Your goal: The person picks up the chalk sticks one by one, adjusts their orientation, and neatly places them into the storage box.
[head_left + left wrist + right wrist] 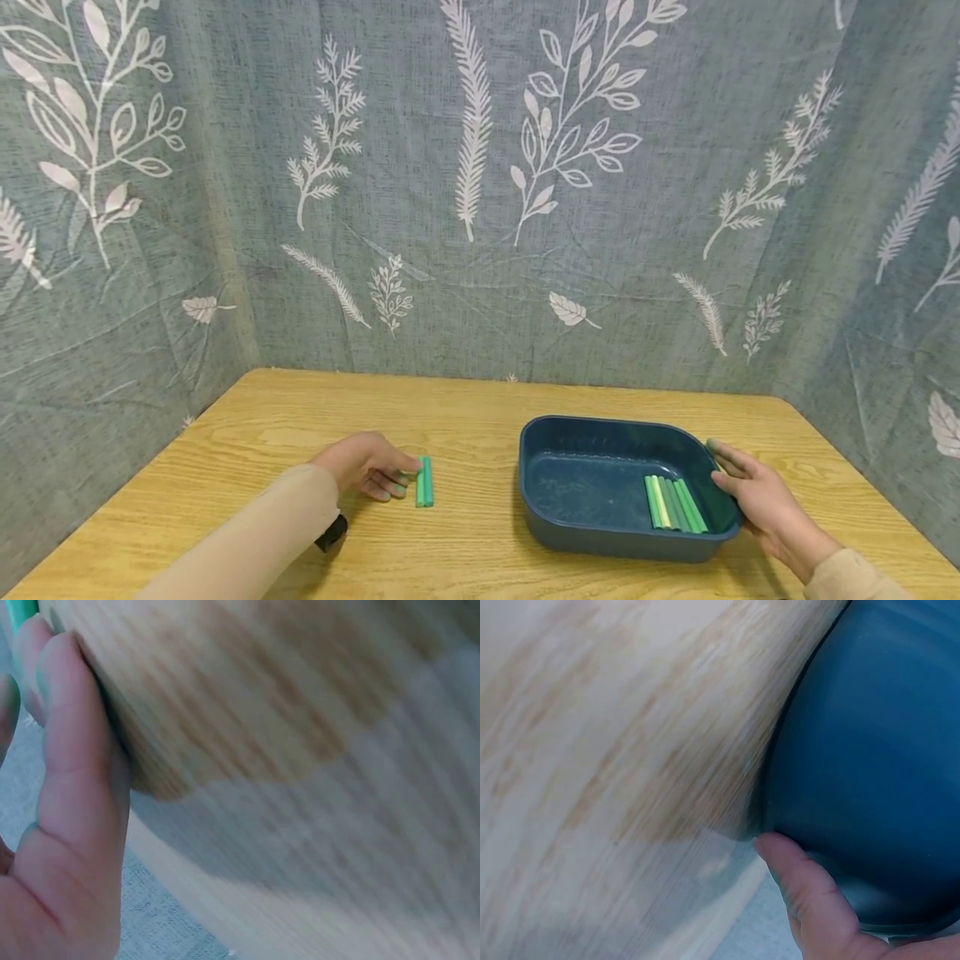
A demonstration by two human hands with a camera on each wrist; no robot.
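Note:
On the table's left half, two green sticks (425, 492) lie side by side. My left hand (371, 467) reaches in from their left, its fingertips right at the nearer stick. In the left wrist view its fingers (75, 750) are mostly straight, with a green stick (21, 610) just past their tips. My right hand (765, 504) holds the right end of a dark blue rectangular basin (600, 542), thumb at the rim and fingers along the outer wall. Several green and yellow-green sticks (675, 504) lie in a row inside the basin's right end.
Everything stands on a wooden table (435, 400) with light grain. A grey-blue curtain (420, 167) with white leaf patterns surrounds it at the back and sides. A dark band (332, 533) shows at my left wrist.

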